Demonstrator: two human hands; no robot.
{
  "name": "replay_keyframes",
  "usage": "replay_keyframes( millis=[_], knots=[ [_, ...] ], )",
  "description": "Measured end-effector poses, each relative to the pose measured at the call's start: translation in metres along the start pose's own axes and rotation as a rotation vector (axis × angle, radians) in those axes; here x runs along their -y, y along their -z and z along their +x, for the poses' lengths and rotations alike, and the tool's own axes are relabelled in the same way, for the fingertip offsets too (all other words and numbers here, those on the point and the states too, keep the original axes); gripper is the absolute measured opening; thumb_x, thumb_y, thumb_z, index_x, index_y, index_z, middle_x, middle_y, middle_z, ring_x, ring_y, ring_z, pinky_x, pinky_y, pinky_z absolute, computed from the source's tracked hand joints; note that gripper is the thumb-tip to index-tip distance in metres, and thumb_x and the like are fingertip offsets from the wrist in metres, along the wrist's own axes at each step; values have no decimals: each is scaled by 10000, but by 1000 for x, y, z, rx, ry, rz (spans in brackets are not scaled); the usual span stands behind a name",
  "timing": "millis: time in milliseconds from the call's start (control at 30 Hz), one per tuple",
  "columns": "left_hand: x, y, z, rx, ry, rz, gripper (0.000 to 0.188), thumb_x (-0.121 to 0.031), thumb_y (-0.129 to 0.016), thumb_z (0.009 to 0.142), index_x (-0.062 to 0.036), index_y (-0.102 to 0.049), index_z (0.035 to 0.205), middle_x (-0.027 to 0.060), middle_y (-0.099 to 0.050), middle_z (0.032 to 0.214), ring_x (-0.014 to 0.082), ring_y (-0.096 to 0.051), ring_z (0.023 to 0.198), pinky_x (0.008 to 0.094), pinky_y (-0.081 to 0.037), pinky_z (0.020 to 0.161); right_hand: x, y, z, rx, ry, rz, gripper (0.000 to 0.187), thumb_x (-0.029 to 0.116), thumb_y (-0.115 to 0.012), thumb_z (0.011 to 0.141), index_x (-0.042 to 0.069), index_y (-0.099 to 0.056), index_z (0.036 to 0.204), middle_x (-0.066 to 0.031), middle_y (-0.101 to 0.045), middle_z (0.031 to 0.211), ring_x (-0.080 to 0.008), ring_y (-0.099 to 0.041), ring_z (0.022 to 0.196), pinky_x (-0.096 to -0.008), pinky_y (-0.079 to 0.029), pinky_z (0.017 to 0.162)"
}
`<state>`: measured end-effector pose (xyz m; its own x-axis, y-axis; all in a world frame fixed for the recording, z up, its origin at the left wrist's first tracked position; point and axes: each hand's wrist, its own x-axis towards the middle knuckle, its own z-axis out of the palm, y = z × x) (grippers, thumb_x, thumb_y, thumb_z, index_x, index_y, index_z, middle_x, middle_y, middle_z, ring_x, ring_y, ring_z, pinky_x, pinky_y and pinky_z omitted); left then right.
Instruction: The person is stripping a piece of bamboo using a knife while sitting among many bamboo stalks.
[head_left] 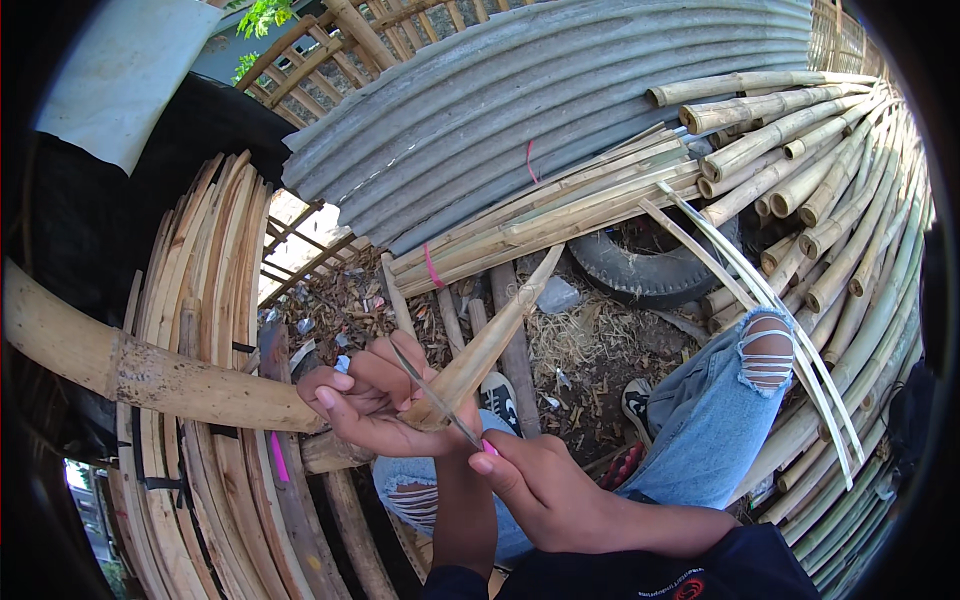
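Note:
My right hand [545, 490] is closed round the pink handle of a knife [437, 397]. Its narrow metal blade points up and to the left, across a split bamboo piece [487, 345] and past my left fingers. My left hand [375, 395] has its fingers curled beside the near end of that bamboo piece, which lies against the palm; part of the grip is hidden. The piece slants away to a narrow far end. Close by my left hand ends a thick bamboo pole [210, 385] that comes in from the left.
Long bamboo slats [215, 480] are stacked at left. A tied slat bundle [550, 215] lies ahead, before a corrugated metal sheet [570, 90]. An old tyre [640, 275] stands near many round poles [800, 190] at right. Pale strips [745, 270] lean by my right knee.

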<state>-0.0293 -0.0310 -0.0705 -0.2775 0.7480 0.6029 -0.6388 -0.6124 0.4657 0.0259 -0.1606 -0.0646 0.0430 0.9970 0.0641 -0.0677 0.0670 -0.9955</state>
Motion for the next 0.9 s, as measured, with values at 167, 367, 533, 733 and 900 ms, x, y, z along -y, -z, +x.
replay_keyframes(
  millis=[167,367,533,733,900],
  knots=[
    [-3,0,1,18,5,-26,236,-287,-268,1006,-101,-365,896,-15,-269,462,72,-244,368,210,-208,385,1,-3,-2,-13,18,-34,399,297,-415,995,-74,-506,881,-244,-542,590,-437,-573,584,-461,-427,522],
    [-1,-6,0,-16,-10,44,230,-292,-276,1001,-104,-362,899,-16,-259,459,73,-244,364,210,-223,382,2,-1,-1,-24,-28,-121,336,264,-411,995,-34,-461,850,-213,-485,585,-412,-538,564,-431,-413,528],
    [-3,-4,0,15,21,10,240,-303,-273,1003,-106,-364,901,-24,-263,464,73,-239,366,212,-238,389,-4,2,1,-12,-38,-119,359,276,-395,1002,-35,-470,839,-215,-483,582,-410,-530,556,-430,-412,528],
    [0,-2,-1,19,-9,76,247,-302,-260,1011,-114,-383,908,-25,-291,467,75,-249,364,217,-246,393,2,5,1,49,-89,-31,368,283,-377,1008,-33,-486,854,-210,-479,582,-406,-519,546,-432,-402,526],
    [-2,-1,0,42,35,-17,266,-303,-253,1016,-113,-394,896,-23,-296,463,75,-255,366,223,-229,399,6,7,1,98,-76,-38,366,283,-375,1007,-34,-483,859,-214,-490,588,-405,-522,544,-431,-402,519]
  ],
)
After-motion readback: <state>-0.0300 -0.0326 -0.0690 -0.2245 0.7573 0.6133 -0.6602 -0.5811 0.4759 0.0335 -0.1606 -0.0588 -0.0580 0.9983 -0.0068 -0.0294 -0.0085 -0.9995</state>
